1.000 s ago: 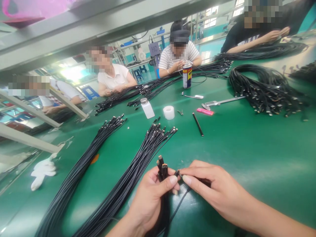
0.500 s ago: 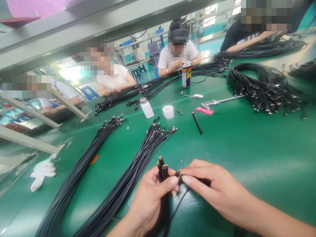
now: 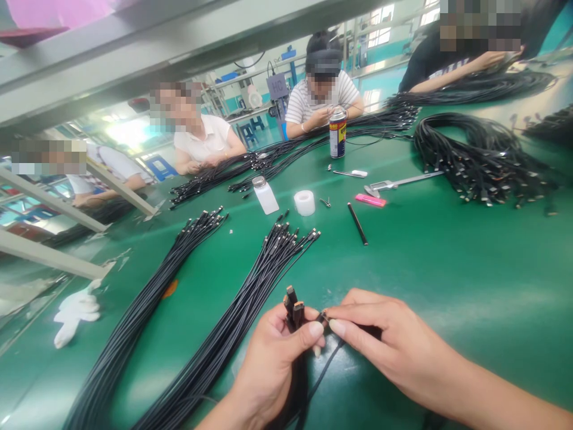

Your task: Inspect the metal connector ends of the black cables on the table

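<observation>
1. Two hands, both nearer the wearer than the one white tape roll (image 3: 304,203), the landmark here.
2. Left hand (image 3: 286,346): fingers closed around one bunch of black cables (image 3: 298,310), at least three plugs upright; thumb and fingertips also hold one single plug (image 3: 320,317).
3. Right hand (image 3: 385,328), nearer than the roll and to its right: fingers pinched on one dark slim object (image 3: 372,329), tip meeting that plug; its kind is unclear.
4. Two loose cable bundles (image 3: 255,292) on the counter (image 3: 447,269), nearer than the roll and leftward.
5. One white bottle (image 3: 265,196), just left of the roll; one can (image 3: 338,136), beyond it, rightward.
6. Since half a second ago: the upright plugs sit slightly lower in view; both hands keep nearly the same pose.
</observation>
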